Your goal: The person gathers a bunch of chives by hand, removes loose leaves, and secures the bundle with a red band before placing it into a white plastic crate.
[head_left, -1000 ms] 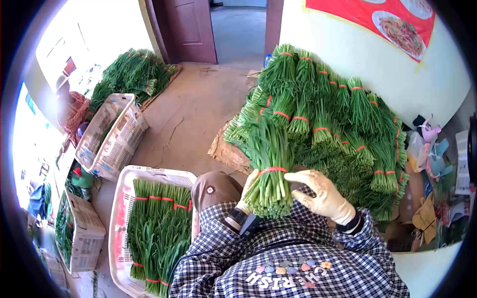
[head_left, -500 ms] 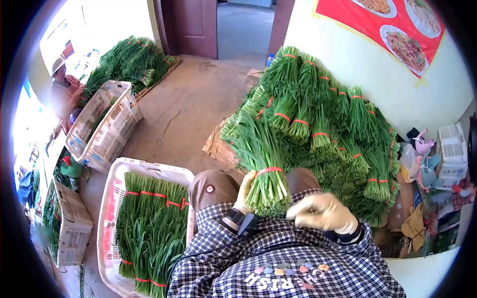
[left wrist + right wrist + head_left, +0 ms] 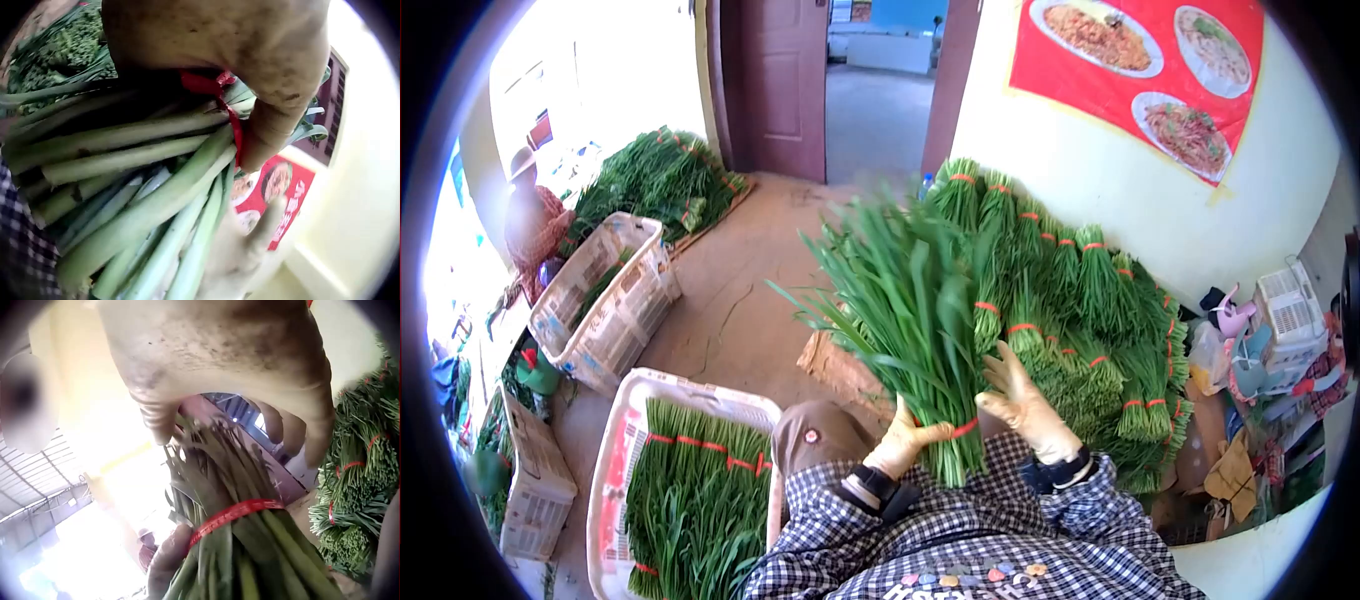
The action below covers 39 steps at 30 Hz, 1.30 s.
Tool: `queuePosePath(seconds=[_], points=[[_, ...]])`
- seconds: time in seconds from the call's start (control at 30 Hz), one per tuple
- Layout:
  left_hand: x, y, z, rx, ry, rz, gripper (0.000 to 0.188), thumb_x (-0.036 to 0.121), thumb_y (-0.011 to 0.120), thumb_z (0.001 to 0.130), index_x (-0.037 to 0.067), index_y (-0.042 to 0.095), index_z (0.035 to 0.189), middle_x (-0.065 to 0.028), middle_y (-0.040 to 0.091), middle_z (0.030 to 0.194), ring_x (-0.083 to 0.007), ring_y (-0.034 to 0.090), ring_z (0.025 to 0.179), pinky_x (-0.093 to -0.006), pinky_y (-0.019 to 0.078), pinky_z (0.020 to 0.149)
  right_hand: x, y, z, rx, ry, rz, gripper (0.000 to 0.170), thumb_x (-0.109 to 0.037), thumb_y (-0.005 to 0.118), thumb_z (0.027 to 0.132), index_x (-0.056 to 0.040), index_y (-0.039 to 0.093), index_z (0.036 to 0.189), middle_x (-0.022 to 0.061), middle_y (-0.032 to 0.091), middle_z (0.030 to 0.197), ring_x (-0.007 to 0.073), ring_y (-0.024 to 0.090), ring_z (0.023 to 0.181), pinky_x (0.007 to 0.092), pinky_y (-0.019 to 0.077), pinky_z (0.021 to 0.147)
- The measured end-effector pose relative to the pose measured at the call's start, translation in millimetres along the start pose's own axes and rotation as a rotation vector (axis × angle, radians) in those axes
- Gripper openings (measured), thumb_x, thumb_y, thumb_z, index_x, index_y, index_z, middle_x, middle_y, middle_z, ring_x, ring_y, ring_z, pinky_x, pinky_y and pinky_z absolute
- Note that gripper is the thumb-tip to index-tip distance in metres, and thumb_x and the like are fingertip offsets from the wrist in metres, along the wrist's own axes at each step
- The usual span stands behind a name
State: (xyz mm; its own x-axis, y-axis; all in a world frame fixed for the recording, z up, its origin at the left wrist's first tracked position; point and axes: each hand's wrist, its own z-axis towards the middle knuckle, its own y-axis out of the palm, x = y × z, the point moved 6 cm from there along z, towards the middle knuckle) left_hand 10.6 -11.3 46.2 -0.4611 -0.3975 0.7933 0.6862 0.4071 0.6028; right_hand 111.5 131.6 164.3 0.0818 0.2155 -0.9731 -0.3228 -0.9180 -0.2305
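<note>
A bunch of garlic chives (image 3: 915, 310) stands upright in front of the body, leaves up and slightly fanned, cut stems down. My gloved left hand (image 3: 907, 443) grips it low down, its thumb across the stems beside the red band (image 3: 966, 428). In the left wrist view the fingers curl round the pale stems (image 3: 144, 169) at that band. My gloved right hand (image 3: 1032, 408) is at the bunch's right side, fingers spread and holding nothing. The right wrist view has this hand arched above the banded chives (image 3: 250, 556), with the left thumb (image 3: 167, 556) against the band.
A white crate (image 3: 605, 480) of banded bunches stands at my left. Many more bunches (image 3: 1090, 300) are piled against the right wall. Behind are another crate (image 3: 615, 300), a heap of greens (image 3: 660, 180) and a seated person (image 3: 535, 225). Odds and ends (image 3: 1250, 370) lie far right.
The bunch has been raised and its leaves now rise toward the camera. My right hand left the band area, moved low, then came up beside the bunch with spread fingers. The head view tilted up.
</note>
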Motion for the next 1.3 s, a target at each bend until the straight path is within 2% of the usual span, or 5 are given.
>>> queuePosePath(seconds=[0.17, 0.67, 0.93, 1.13, 1.3], points=[[28, 33, 20, 0.005, 0.151, 0.192, 0.114, 0.009, 0.088, 0.085, 0.013, 0.009, 0.166, -0.0121, 0.051, 0.15, -0.022, 0.052, 0.134, -0.0389, 0.0466, 0.112, -25, 16, 27, 0.158, -0.121, 0.386, 0.065, -0.024, 0.085, 0.09, 0.0004, 0.053, 0.141, 0.0114, 0.067, 0.133, 0.0201, 0.065, 0.118, 0.0323, 0.0508, 0.104], [2, 0, 64, 0.202, -0.097, -0.095, 0.052, 0.012, 0.075, 0.097, 0.008, 0.053, 0.144, -0.0077, 0.065, 0.135, -0.024, 0.064, 0.119, -0.0408, 0.0559, 0.101, 41, -28, -8, 0.426, -0.012, 0.414, 0.035, -0.026, 0.084, 0.089, -0.016, 0.055, 0.072, -0.0057, 0.053, 0.078, 0.0118, 0.053, 0.08, 0.0338, 0.0446, 0.085], [6, 20, 68, 0.151, -0.104, 0.014, 0.042, 0.015, 0.076, 0.099, 0.004, 0.062, 0.136, -0.0061, 0.069, 0.128, -0.0194, 0.065, 0.113, -0.0355, 0.0535, 0.099, 60, -41, -29, 0.316, -0.197, 0.01, 0.025, -0.012, 0.053, 0.11, -0.002, 0.072, 0.124, 0.0086, 0.073, 0.121, 0.0192, 0.068, 0.106, 0.0329, 0.053, 0.091], [-7, 53, 76, -0.24, 0.216, 0.634, 0.139, 0.018, 0.097, 0.076, 0.003, -0.006, 0.167, -0.0151, 0.044, 0.159, -0.0233, 0.045, 0.142, -0.0357, 0.0384, 0.118, 68, -41, -32, 0.437, -0.155, 0.32, 0.035, -0.019, 0.076, 0.098, 0.0055, 0.066, 0.12, 0.0116, 0.074, 0.115, 0.0205, 0.072, 0.104, 0.034, 0.0589, 0.097], [-16, 56, 92, -0.083, -0.047, 0.407, 0.048, -0.002, 0.082, 0.086, 0.001, 0.064, 0.131, -0.007, 0.072, 0.122, -0.0178, 0.067, 0.108, -0.0353, 0.0556, 0.096, 97, -47, -49, 0.537, -0.028, 0.58, 0.038, -0.022, 0.076, 0.099, 0.0061, 0.064, 0.122, 0.011, 0.07, 0.118, 0.0206, 0.071, 0.107, 0.0336, 0.0589, 0.094]])
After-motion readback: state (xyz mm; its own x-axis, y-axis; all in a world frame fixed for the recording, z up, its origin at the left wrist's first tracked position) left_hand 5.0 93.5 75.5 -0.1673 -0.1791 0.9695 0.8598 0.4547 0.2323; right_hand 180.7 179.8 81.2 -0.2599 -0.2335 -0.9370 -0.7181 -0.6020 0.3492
